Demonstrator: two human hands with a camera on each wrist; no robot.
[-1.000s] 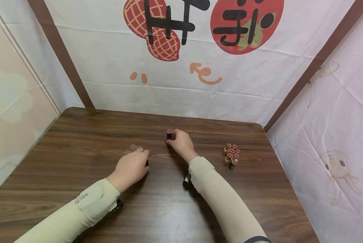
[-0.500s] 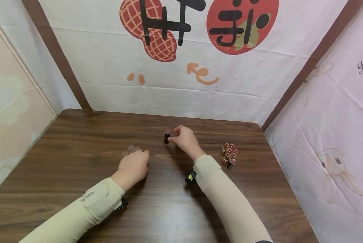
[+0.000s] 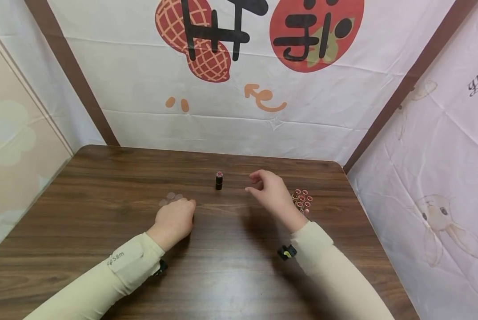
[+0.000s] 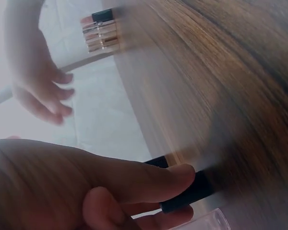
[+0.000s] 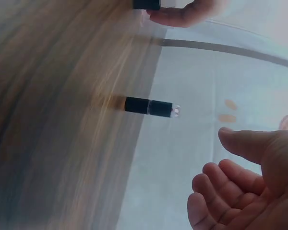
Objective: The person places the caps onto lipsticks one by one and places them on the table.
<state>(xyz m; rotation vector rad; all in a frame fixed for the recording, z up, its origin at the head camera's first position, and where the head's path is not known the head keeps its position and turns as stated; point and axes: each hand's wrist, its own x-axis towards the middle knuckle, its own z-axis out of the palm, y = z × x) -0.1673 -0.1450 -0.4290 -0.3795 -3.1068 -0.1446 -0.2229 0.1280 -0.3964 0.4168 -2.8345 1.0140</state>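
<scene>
A black lipstick tube (image 3: 219, 182) with a pinkish clear top stands upright on the table in the head view. To its right, my right hand (image 3: 272, 193) hangs above the table with fingers loosely bent and nothing in them; the right wrist view shows the gap between that hand and the tube. My left hand (image 3: 174, 224) is low over the table, its thumb and fingers pinching a short black cylinder (image 4: 188, 194), whose full shape the fingers hide. Beside the left hand stand several translucent pale pieces (image 3: 170, 195), partly covered by it.
Near the table's right side, a tight cluster of gold tubes (image 3: 301, 198) with red-rimmed tops stands partly behind my right wrist. A printed cloth wall (image 3: 222, 129) rises behind the wooden table (image 3: 230, 284).
My right hand has let go of the black lipstick tube and moved right, leaving it standing. The left hand keeps nearly the same place.
</scene>
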